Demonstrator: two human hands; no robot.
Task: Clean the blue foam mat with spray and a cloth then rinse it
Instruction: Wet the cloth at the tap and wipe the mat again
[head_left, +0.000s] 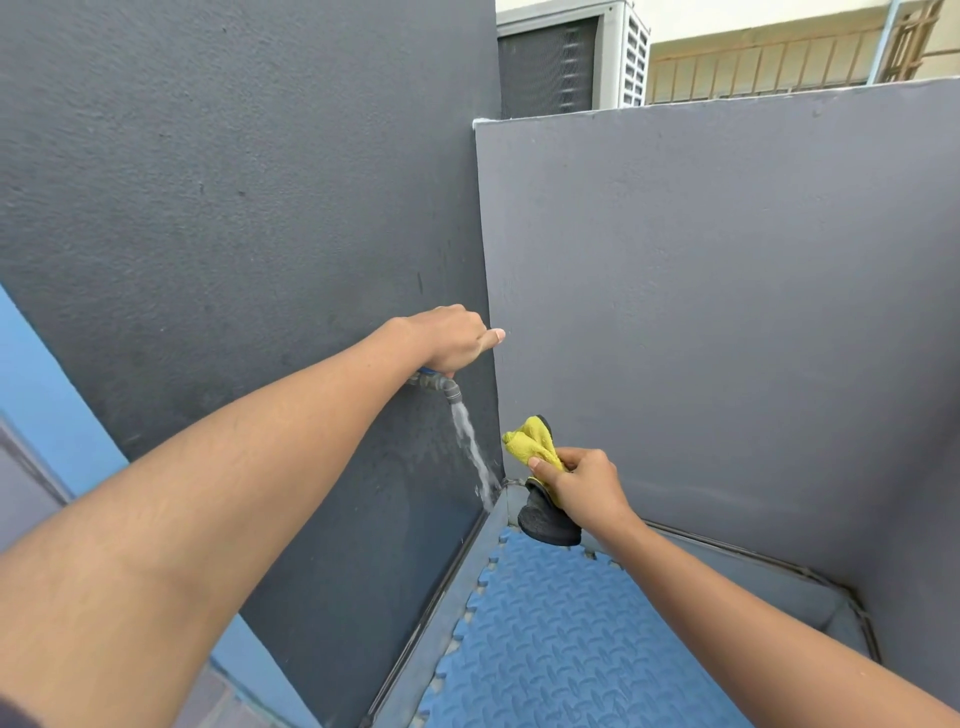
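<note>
A corner formed by two grey walls is seen from above. The left hand (453, 340) is closed over the handle of a tap (440, 385) fixed to the dark grey wall (234, 208), a little above the centre of the view; only a sliver of blue handle is seen beneath the fingers, and the forefinger is stretched toward three o'clock. From the tap's spout a stream of water (474, 451) is poured toward five o'clock and is met by the floor channel (457, 597) right in the corner.

The right hand (584, 486) is held just beside the stream, at three o'clock of it, and is closed around a yellow cloth (531, 440). The cloth is bunched, with its yellow folds standing out at eleven o'clock of the fist, while a dark grey side of the same cloth hangs below the hand at seven o'clock. The cloth is not touched by the water; a narrow gap is seen between them.

The blue foam mat (566, 649) is laid on the floor at six o'clock of the right hand, between the two walls. Its surface is embossed with a diamond pattern and its edges are cut in interlocking teeth. A strip of grey floor is left bare between the mat and each wall.

Behind the lighter grey wall (727, 312), at twelve o'clock, an air-conditioning unit (571, 57) is seen.
</note>
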